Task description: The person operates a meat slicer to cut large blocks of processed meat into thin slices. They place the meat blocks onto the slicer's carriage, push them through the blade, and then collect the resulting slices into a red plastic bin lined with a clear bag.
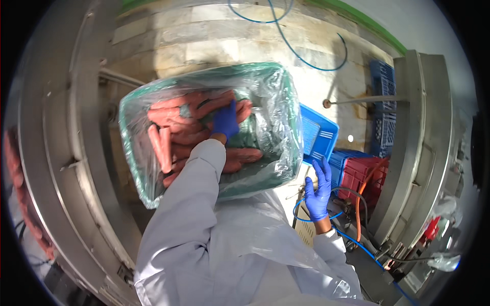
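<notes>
A green crate (292, 104), lined with clear plastic film (270, 122), stands before me. Inside it lies a loose heap of thick pinkish-red sausages (178, 122), mostly toward the left. My left hand (226, 122), in a blue glove, reaches down into the crate among them. It touches the sausages near the upper right of the heap; most of its fingers are hidden there, so whether it grips one does not show. My right hand (318, 198), also blue-gloved, hovers outside the crate at its lower right corner. Its fingers are spread and nothing is in them.
Blue crates (326, 135) and a red crate (360, 178) stand on the right. Steel structures (61, 143) flank me on both sides, with more sausages (30, 204) at the far left. Blue hose (306, 61) lies across the tiled floor; an orange hose (358, 209) runs near my right hand.
</notes>
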The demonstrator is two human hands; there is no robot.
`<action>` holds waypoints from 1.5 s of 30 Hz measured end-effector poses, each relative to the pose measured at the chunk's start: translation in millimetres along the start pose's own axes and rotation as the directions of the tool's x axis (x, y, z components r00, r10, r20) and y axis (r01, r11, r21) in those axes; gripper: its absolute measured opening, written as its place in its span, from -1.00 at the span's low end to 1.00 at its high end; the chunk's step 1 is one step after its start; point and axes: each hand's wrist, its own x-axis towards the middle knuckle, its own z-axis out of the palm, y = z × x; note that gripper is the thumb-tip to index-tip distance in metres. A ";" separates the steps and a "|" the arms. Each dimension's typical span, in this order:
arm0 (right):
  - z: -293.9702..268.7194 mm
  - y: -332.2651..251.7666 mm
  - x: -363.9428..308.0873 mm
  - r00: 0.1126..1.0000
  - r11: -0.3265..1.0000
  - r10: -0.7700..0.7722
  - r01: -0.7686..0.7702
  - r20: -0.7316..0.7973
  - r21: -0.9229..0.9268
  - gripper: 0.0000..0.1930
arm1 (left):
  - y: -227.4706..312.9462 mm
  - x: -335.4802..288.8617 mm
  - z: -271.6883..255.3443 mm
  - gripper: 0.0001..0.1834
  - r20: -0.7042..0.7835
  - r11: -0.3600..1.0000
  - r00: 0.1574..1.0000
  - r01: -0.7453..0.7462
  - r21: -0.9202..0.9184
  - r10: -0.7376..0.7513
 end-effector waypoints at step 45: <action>43.5 -53.6 28.4 0.903 0.959 -0.282 0.271 0.323 0.079 -0.46 | -170.1 -127.4 -33.7 0.05 -0.570 0.814 0.676 0.581 0.022 -0.467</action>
